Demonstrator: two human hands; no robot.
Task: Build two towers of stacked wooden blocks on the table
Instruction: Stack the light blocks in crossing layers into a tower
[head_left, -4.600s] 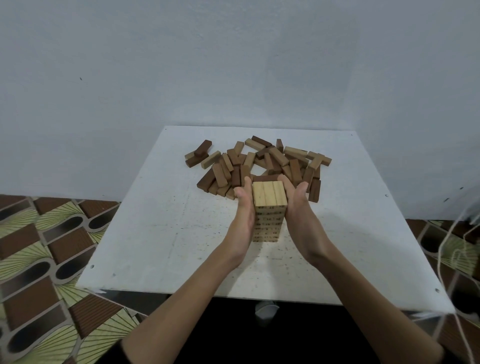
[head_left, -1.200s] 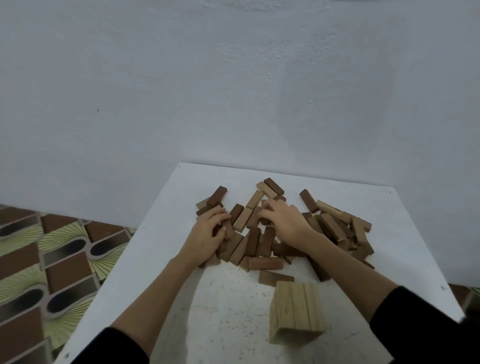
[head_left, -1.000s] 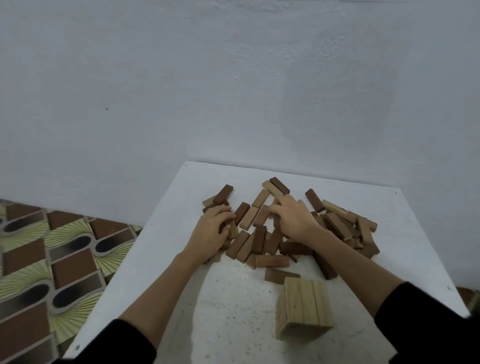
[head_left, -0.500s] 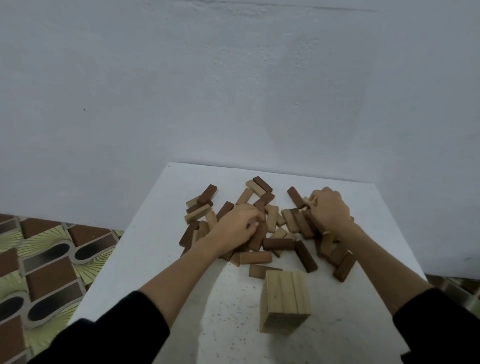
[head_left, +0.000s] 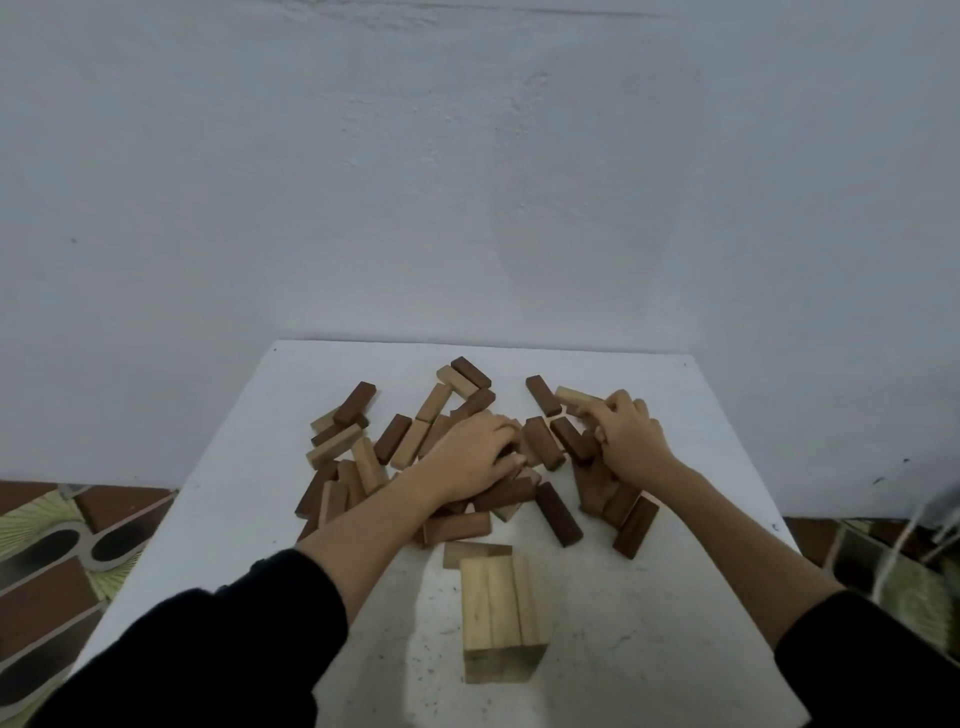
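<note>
A tower of pale wooden blocks (head_left: 500, 608) stands near the front middle of the white table (head_left: 223, 499). Behind it lies a loose pile of light and dark brown blocks (head_left: 395, 441). My left hand (head_left: 470, 457) rests palm down on the middle of the pile, fingers curled over blocks. My right hand (head_left: 626, 441) is on the right part of the pile, fingers bent around blocks near a pale block (head_left: 574, 397). What each hand holds is hidden under the fingers.
A plain wall rises right behind the table's far edge. Patterned floor tiles (head_left: 57, 551) show past the left and right table edges. White cords (head_left: 914, 545) hang at the right. Dark blocks (head_left: 636, 525) lie close to the tower on the right.
Since 4.6 s ago both hands left the tower and went into the pile. In the last second my right hand shifted right and my left hand moved to the pile's middle.
</note>
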